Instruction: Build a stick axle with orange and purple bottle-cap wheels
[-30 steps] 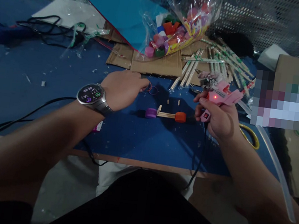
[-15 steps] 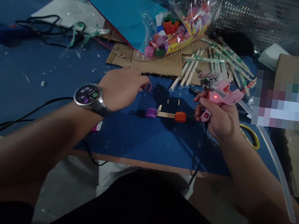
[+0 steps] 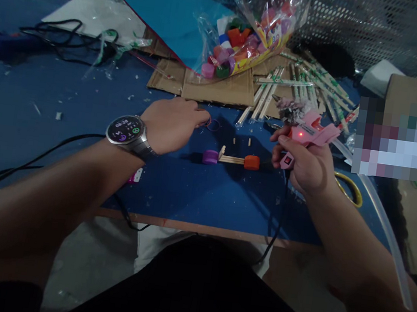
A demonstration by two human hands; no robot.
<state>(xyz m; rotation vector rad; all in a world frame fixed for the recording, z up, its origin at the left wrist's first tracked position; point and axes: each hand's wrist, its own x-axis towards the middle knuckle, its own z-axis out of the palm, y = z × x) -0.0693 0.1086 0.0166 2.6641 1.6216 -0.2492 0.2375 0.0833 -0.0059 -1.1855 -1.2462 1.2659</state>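
Observation:
My left hand [image 3: 172, 123] reaches over the blue table, a smartwatch on its wrist. Its fingers pinch at a thin, looped rubber band [image 3: 214, 125]; the fingertips are partly hidden. My right hand [image 3: 305, 161] is wrapped around a pink hot glue gun [image 3: 317, 132] with a lit red light and a cord hanging down. Dull, crumpled-looking material covers its front end. Between my hands lies a small assembly of wooden sticks [image 3: 234, 160], with a purple bottle cap [image 3: 210, 157] on the left end and an orange cap [image 3: 251, 162] on the right. Two short stick pieces [image 3: 249, 142] rest behind it.
Behind are a clear bag of coloured caps [image 3: 241, 53], cardboard [image 3: 217, 88], a blue sheet [image 3: 155, 5] and wrapped chopsticks [image 3: 268, 95]. Yellow-handled scissors [image 3: 357, 196] and a clear glue stick [image 3: 386, 235] lie near my right forearm. A black cable [image 3: 55, 148] runs under my left arm.
My left hand has shifted slightly, its fingers drawing down to the rubber band. My right hand and the glue gun stay in place, and the stick assembly has not moved.

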